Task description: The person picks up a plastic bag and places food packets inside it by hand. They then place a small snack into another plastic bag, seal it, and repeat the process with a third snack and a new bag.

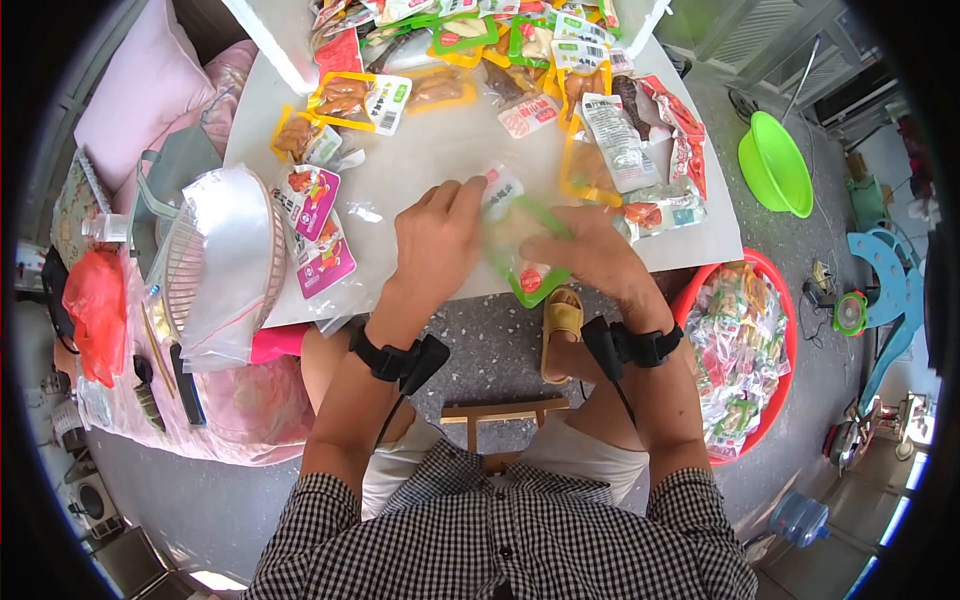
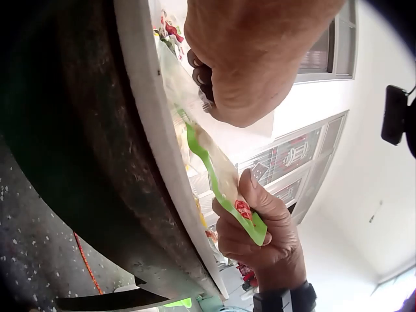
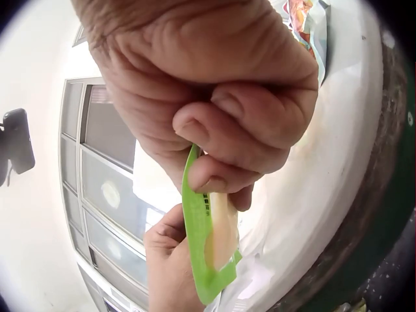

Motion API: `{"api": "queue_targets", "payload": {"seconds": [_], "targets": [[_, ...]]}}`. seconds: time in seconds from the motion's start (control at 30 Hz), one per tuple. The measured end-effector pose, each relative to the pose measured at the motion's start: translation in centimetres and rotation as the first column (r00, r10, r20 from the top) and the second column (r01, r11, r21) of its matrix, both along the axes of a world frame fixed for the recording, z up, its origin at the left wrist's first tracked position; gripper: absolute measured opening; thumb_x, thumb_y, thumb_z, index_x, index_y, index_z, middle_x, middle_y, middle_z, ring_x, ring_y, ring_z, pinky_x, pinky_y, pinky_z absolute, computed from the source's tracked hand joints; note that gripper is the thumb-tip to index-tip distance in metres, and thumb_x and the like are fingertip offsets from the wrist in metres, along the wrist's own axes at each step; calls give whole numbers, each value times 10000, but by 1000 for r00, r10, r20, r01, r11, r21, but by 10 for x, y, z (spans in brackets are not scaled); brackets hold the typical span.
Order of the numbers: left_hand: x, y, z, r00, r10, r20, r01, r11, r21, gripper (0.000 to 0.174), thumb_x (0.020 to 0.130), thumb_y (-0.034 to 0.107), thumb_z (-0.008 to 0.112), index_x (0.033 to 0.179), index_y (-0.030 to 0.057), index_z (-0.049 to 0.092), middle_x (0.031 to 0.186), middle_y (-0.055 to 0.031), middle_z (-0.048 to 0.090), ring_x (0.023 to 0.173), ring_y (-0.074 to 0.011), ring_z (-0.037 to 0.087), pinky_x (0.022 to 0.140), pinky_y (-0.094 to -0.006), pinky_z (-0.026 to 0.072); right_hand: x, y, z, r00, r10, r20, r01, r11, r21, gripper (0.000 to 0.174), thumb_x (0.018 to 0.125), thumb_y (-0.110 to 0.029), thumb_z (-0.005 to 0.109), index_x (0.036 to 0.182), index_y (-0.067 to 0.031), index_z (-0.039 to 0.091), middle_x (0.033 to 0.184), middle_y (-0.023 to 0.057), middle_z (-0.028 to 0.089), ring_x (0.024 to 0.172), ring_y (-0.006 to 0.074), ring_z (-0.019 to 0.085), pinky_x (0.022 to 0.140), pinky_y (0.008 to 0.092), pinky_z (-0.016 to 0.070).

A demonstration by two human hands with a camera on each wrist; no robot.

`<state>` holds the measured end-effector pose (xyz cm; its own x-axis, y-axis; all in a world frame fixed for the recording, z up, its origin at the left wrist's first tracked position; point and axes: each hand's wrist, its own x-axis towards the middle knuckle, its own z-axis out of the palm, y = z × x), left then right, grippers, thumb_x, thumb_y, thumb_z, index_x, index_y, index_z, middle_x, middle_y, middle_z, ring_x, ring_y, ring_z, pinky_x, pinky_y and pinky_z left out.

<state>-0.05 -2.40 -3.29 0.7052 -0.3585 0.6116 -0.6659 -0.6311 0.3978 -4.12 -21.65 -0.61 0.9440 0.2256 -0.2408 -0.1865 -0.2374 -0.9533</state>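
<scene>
A flat food pouch with a bright green border is held over the near edge of the white table. My right hand grips it by one end, the thumb lying across its face and the fingers curled behind, as the left wrist view shows. My left hand has curled fingers and pinches thin clear plastic, which looks like a bag, at the pouch's far end. A small white label with red print shows through there. In the right wrist view, pale contents show inside the pouch.
Packaged foods are heaped at the table's back, with yellow-edged pouches at right and pink-white packets at left. A red tub full of packets stands on the floor at right. At left sit a basket and plastic bags.
</scene>
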Motion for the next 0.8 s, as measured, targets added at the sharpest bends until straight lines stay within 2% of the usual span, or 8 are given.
{"api": "queue_targets", "payload": {"seconds": [0.1,0.2,0.3,0.43,0.53,0.63,0.73,0.8], "targets": [[-6,-5,-3,993,-107,40,105,994,39,334,692,-50,598,1022,-1,598,728,-110,544,628,-270,575,523,-356,464,5,4,6,986,-164,-11,164,985,-47,204,778,-152,672,907,7,663,728,18,618,614,58,537,550,209,439],[-12,-11,-3,988,-151,41,150,988,21,337,688,-58,595,1021,-4,597,707,-108,526,626,-264,565,521,-359,463,14,-3,-11,958,-283,-41,286,941,179,171,777,-129,665,876,8,647,711,41,609,564,75,536,500,199,437],[-13,-12,-4,994,-109,2,109,994,9,336,691,-64,594,1022,-8,599,730,-121,548,621,-277,574,528,-357,466,13,2,-18,949,-315,-26,309,907,285,162,782,-105,654,877,22,619,697,60,607,535,96,543,469,199,454],[-13,-13,-1,993,-115,-16,115,993,-40,316,700,-63,589,1011,-12,609,767,-139,576,614,-296,584,536,-356,471,12,13,-19,929,-355,-101,369,886,282,202,817,-41,588,989,64,571,802,101,635,575,118,573,496,216,496],[-16,-13,2,990,-138,-19,137,989,-45,302,703,-61,587,1000,-14,615,778,-147,583,610,-303,587,534,-358,472,13,23,-20,926,-376,-31,358,851,384,219,838,-10,536,1046,59,549,888,101,634,706,131,604,584,233,518],[-20,-12,3,988,-156,10,157,986,-54,298,700,-61,588,992,-11,620,766,-143,577,607,-299,584,526,-357,468,19,29,-36,905,-397,152,303,854,422,240,852,0,506,1086,38,541,955,90,630,860,136,601,691,260,520],[-23,-12,4,987,-155,31,157,986,-52,298,694,-63,587,985,-6,622,745,-137,565,601,-295,579,516,-357,462,22,30,-42,914,-309,261,240,934,265,249,855,-4,509,1101,18,544,999,81,626,978,124,568,743,270,506],[-22,-10,4,992,-128,19,128,991,-36,298,689,-65,588,978,-3,621,728,-127,555,595,-291,573,509,-358,456,26,31,-39,921,-245,304,177,956,234,198,863,-34,525,1050,8,572,938,77,639,877,110,595,678,248,502]]}}
